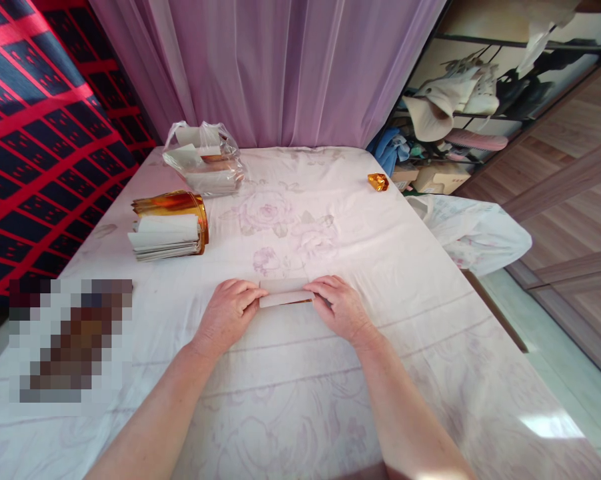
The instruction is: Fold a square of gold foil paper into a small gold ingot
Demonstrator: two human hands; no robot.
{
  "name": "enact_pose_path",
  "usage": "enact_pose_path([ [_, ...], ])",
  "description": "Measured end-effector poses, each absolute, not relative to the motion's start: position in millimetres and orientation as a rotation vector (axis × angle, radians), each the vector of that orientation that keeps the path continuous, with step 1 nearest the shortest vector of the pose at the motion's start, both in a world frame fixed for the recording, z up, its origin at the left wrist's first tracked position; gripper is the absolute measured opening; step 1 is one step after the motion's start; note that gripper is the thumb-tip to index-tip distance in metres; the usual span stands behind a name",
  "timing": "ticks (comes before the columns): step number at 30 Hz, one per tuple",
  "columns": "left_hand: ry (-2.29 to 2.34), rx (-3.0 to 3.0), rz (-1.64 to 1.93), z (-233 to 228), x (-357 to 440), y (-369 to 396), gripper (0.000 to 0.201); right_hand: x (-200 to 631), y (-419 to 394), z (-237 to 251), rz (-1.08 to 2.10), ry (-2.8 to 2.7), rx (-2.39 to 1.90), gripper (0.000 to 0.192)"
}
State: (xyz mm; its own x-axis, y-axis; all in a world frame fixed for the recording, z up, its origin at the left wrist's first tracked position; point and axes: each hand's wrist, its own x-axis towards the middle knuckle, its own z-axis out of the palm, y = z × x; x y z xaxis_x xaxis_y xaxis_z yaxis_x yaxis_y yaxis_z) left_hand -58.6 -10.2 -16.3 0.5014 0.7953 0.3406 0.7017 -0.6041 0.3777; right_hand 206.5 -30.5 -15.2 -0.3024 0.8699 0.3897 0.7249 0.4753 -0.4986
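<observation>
Between my two hands, low over the middle of the table, is a strip of folded paper [284, 294], white on the sides facing me with a thin gold line along its lower edge. My left hand [232, 308] pinches its left end with thumb and fingers. At the right end, my right hand [338, 307] grips it in the same way. Farther left lies a stack of gold foil-backed papers [168, 233], some turned white side up. A small folded gold foil piece [378, 181] sits by the table's far right edge.
A clear plastic bag [205, 160] of more papers stands at the back left of the cloth-covered table [300, 413]. Something blurred out [73, 343] lies at the left. Beyond the right edge are a shoe rack [470, 107] and a white bag [485, 233]. A purple curtain [280, 73] hangs behind.
</observation>
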Motion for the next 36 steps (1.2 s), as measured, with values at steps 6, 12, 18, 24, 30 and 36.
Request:
enact_pose_path([
  [6,1.316,2.438,0.769,-12.2,-57.4,-9.6,0.019,206.7,-29.2,-14.1,0.393,-2.040,-1.289,0.025],
  [12,1.306,2.348,0.777,-6.4,-57.3,-8.3,0.017,205.8,-31.3,-6.8,0.537,-1.985,-1.222,0.028],
  [18,1.351,2.471,0.871,-6.0,-54.8,-13.7,0.021,200.8,-30.5,-10.7,0.357,-1.957,-1.213,0.025],
  [24,1.316,2.737,0.992,3.7,-47.4,-20.9,0.025,201.1,-31.2,-14.6,0.028,-1.992,-1.259,0.032],
  [30,1.172,2.807,0.887,3.6,-43.6,-22.4,0.029,208.9,-34.2,-11.4,0.128,-2.163,-1.362,0.036],
  [36,1.115,2.740,0.735,-5.4,-48.1,-23.8,0.034,214.2,-35.6,-9.7,0.285,-2.229,-1.361,0.034],
])
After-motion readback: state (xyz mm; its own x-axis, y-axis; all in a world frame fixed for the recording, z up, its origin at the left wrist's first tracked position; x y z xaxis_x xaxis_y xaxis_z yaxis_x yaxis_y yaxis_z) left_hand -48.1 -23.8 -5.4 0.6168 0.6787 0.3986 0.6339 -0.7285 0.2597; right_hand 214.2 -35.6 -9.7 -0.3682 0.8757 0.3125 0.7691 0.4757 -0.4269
